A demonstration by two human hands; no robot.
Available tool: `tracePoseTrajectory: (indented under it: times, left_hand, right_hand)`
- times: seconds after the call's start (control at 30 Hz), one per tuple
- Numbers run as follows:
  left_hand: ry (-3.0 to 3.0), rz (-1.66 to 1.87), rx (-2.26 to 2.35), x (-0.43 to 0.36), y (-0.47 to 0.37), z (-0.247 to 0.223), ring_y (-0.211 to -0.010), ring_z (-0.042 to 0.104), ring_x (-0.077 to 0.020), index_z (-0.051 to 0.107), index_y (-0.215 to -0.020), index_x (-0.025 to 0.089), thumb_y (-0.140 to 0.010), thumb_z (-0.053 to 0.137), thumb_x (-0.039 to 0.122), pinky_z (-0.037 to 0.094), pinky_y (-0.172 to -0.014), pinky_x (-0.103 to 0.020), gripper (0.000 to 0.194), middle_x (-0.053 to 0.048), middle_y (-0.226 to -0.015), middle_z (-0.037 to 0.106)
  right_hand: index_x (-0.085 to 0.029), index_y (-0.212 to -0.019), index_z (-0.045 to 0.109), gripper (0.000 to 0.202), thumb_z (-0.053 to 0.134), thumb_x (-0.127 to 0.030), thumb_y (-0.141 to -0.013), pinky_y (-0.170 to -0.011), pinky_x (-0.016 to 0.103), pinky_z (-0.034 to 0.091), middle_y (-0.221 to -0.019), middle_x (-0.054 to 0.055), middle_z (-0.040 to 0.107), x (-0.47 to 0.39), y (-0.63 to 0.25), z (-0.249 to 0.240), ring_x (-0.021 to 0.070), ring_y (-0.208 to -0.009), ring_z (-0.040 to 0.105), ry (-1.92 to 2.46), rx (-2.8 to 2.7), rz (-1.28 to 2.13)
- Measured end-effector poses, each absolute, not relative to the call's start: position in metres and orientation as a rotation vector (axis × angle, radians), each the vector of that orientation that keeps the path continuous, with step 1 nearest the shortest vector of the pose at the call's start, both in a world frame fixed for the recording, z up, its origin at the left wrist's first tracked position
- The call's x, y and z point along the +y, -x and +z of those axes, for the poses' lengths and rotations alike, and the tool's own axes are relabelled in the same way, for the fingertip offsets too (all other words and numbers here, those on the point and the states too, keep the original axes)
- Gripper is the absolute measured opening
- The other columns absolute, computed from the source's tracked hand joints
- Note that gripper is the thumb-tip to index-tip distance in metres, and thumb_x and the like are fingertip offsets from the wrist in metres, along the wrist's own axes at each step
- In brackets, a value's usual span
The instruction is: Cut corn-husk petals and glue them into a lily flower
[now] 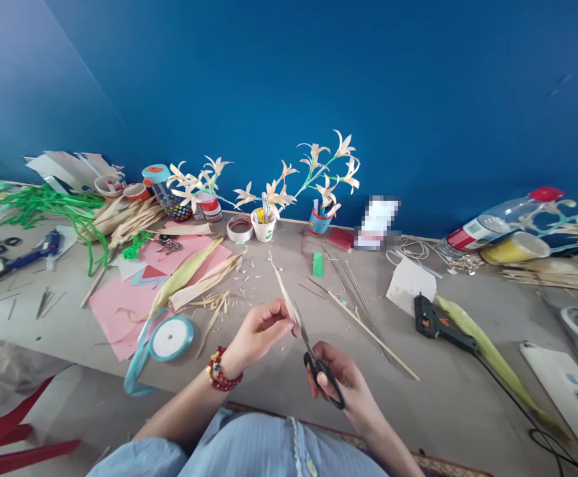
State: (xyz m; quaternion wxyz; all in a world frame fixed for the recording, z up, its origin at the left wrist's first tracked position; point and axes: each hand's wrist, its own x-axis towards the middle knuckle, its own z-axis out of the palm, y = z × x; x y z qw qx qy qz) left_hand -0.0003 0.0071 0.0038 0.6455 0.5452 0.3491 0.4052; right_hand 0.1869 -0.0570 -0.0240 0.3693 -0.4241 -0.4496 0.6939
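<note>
My left hand (pixel 266 331), with a red bead bracelet (pixel 224 371) at the wrist, pinches a thin pale husk strip (pixel 282 285) that points up and away over the table. Black-handled scissors (pixel 323 379) are in my right hand (pixel 341 381), with fingers in the handle loops. Their blades lie close beside the strip, near my left fingertips. Whether the blades touch the strip is too small to tell. Pale husk scraps (pixel 219 303) and a green-yellow husk (pixel 182 278) lie left of my hands.
Husk flowers stand in a white cup (pixel 263 228) and a blue cup (pixel 320 220) by the wall. A ribbon spool (pixel 171 338) and pink paper (pixel 120 308) lie left. To the right are a thin stick (pixel 373 336), metal wires, a glue gun (pixel 433 321) and a bottle (pixel 508 215).
</note>
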Motion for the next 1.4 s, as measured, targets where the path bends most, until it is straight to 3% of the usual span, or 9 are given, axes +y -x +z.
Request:
tracePoseTrajectory:
  times: [0.4, 0.63, 1.2, 1.4]
  left_hand:
    - [-1.29, 0.887, 0.848, 0.006, 0.001, 0.006, -0.07, 0.057, -0.0144, 0.062, -0.077, 0.013, -0.087, 0.058, 0.032, 0.043, -0.069, -0.026, 0.022, -0.005, -0.075, 0.063]
    - [-1.281, 0.896, 0.834, 0.007, 0.002, 0.007, -0.069, 0.057, -0.0137, 0.062, -0.078, 0.013, -0.087, 0.059, 0.03, 0.043, -0.068, -0.026, 0.02, -0.005, -0.074, 0.064]
    - [-1.273, 0.883, 0.862, 0.009, 0.006, 0.006, -0.07, 0.057, -0.0151, 0.059, -0.074, 0.014, -0.084, 0.06, 0.035, 0.043, -0.069, -0.027, 0.024, -0.006, -0.077, 0.065]
    - [-1.286, 0.843, 0.836, 0.009, 0.006, 0.003, -0.07, 0.058, -0.0159, 0.056, -0.072, 0.015, -0.085, 0.057, 0.033, 0.043, -0.069, -0.028, 0.023, -0.006, -0.075, 0.065]
  right_hand:
    - [-0.019, -0.079, 0.047, 0.05, 0.068, -0.065, -0.073, -0.046, 0.021, 0.025, -0.06, -0.003, 0.053, -0.056, -0.189, -0.028, 0.0073, -0.047, 0.034, 1.035, -1.183, 1.797]
    - [-0.019, -0.076, 0.049, 0.05, 0.072, -0.063, -0.07, -0.048, 0.02, 0.028, -0.057, -0.004, 0.053, -0.057, -0.189, -0.033, 0.0081, -0.049, 0.042, 1.042, -1.14, 1.789]
    - [-0.02, -0.069, 0.048, 0.052, 0.075, -0.064, -0.065, -0.044, 0.021, 0.03, -0.05, -0.007, 0.048, -0.056, -0.189, -0.033, 0.0076, -0.042, 0.042, 1.159, -1.105, 1.791]
    - [-0.02, -0.075, 0.047, 0.051, 0.069, -0.065, -0.071, -0.047, 0.021, 0.032, -0.056, -0.004, 0.053, -0.056, -0.19, -0.029, 0.0079, -0.047, 0.041, 1.066, -1.182, 1.79]
